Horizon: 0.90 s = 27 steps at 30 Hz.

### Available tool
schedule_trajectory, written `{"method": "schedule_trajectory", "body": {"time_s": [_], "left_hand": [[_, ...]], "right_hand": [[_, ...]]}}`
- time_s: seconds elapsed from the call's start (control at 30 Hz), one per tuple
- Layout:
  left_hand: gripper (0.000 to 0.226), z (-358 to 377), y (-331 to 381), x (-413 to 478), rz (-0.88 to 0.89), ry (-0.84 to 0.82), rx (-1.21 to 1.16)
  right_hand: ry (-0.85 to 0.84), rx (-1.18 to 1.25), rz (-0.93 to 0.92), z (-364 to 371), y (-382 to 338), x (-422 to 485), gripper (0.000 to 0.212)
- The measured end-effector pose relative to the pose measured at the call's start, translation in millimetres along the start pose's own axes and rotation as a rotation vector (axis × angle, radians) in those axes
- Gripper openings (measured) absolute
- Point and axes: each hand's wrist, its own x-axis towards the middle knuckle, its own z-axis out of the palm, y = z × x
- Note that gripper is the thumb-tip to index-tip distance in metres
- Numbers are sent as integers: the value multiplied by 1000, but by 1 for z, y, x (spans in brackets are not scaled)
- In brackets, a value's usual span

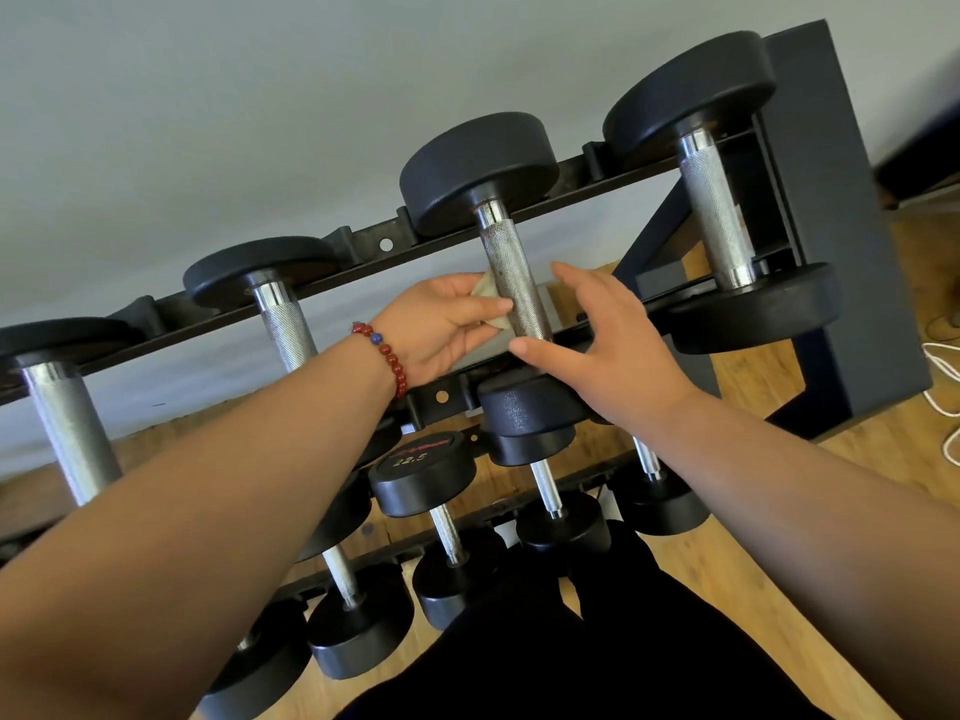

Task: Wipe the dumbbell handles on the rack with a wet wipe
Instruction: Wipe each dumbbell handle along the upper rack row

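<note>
Several black dumbbells lie across the top tier of a dark rack (363,241). At the centre, one knurled steel handle (506,267) has a pale wet wipe (485,288) pressed against its left side. My left hand (441,330), with a red bead bracelet on the wrist, pinches the wipe between thumb and fingers. My right hand (602,335) hovers just right of the same handle, fingers spread and relaxed, thumb tip near the handle's lower end. Other handles sit to the left (285,324), far left (72,433) and right (717,215).
Lower tiers hold smaller dumbbells, one marked 22.5 (421,475). A grey wall stands behind the rack. The floor is wood, and a white cable (945,366) lies at the right edge. Dark clothing fills the bottom centre.
</note>
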Motion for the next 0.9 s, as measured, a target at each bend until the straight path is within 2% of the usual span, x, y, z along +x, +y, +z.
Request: {"method": "schedule_trajectory", "body": {"time_s": [0.1, 0.13, 0.2, 0.33, 0.5, 0.7, 0.9], "left_hand": [[42, 1, -5, -5, -89, -62, 95], [39, 2, -3, -6, -90, -61, 92], [23, 1, 4, -6, -10, 3, 24], [21, 1, 19, 2, 139, 133, -110], [21, 8, 4, -4, 5, 25, 43], [21, 6, 19, 7, 171, 130, -79], [19, 4, 14, 7, 145, 96, -70]], "right_hand": [[-3, -45, -3, -3, -6, 5, 89], [-8, -35, 8, -3, -7, 7, 88], [-23, 14, 40, -2, -6, 9, 83], [-25, 66, 47, -1, -5, 9, 63], [-47, 123, 28, -1, -6, 8, 39], [-41, 137, 72, -1, -4, 10, 46], [-46, 139, 83, -2, -2, 10, 45]]}}
